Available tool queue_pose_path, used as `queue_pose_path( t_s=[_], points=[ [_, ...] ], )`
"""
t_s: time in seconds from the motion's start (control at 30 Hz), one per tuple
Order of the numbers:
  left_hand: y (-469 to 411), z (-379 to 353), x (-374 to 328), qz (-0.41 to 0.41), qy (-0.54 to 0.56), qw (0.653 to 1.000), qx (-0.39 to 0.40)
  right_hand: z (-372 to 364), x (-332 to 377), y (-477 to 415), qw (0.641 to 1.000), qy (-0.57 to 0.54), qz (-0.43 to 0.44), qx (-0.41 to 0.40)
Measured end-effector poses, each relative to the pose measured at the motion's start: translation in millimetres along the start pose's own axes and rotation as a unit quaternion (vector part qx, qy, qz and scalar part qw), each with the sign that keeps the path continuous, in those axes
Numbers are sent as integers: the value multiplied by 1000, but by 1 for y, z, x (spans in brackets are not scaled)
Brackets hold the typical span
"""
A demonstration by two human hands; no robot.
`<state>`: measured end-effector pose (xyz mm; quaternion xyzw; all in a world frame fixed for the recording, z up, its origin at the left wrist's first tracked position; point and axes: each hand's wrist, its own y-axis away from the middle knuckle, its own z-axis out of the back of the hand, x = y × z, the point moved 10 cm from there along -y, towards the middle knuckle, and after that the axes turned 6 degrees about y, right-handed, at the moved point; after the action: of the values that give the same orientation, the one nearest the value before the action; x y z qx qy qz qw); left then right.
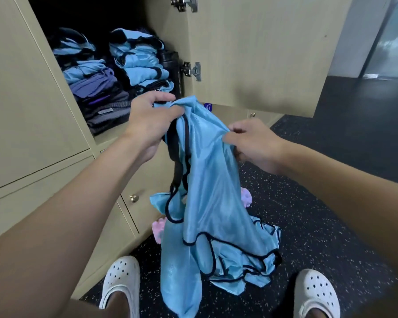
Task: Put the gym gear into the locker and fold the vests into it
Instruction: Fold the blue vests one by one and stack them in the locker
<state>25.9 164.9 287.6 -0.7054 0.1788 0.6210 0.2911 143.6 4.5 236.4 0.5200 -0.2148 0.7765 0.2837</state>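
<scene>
You are holding a light blue vest (207, 180) up by its top, your left grip (151, 120) and right grip (253, 145) both curling tight on the fabric. It is hanging in front of the open locker (110, 135), above more vests (246, 265) lying heaped on the floor (319, 226), while folded vests (140, 63) are sitting stacked inside

Two hands (151, 121), one held blue vest (207, 180), two folded stacks (94, 88) in the locker (251, 53), one black bottle (172, 70), two white clogs (122, 281), perhaps two pink things (246, 197).
</scene>
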Motion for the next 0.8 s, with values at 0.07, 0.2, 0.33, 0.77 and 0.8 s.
queue_pose_path(
  t_s=[0.07,0.2,0.33,0.77,0.8],
  points=[
    [-2,6,-3,-16,-35,999,-6,3,9,-1,1000,1,13,-11],
    [-3,11,-4,-33,-87,996,1,16,22,-4,997,16,42,-58],
    [0,5,-13,-45,-96,994,23,47,23,-6,983,60,44,-168],
    [22,-33,-3,-8,-50,997,57,-22,30,5,994,50,72,67],
    [24,-36,-4,0,-32,998,58,-26,29,4,994,50,79,60]
  ],
)
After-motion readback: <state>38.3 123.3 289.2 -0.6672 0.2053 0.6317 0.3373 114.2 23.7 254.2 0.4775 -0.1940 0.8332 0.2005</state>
